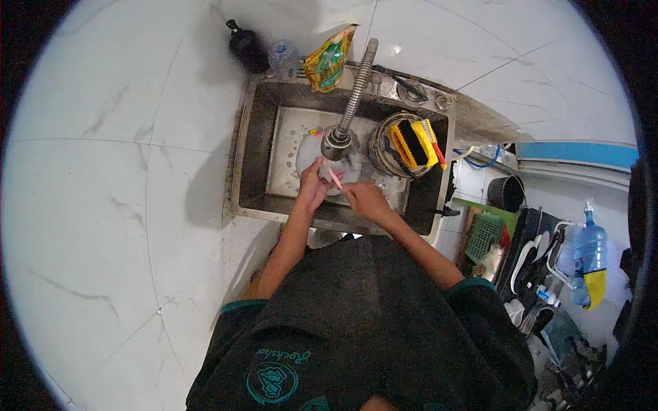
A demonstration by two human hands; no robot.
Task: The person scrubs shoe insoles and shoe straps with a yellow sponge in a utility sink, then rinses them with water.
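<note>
Both hands work inside a metal sink, below the spring-hose faucet. My right hand grips a thin pink stick-like tool, perhaps a small brush; its far end points up and left towards the other hand. Just left of it, my left hand has its fingers curled by a pale, shiny patch under the faucet head. What that hand holds is too blurred to name. A whitish round shape, like a bowl or soapy water, lies on the sink floor beneath.
At the sink's right, a round container carries a yellow brush with black bristles and a red-and-yellow brush. A dark bottle, a clear plastic bottle and a yellow-green pouch stand along the back edge.
</note>
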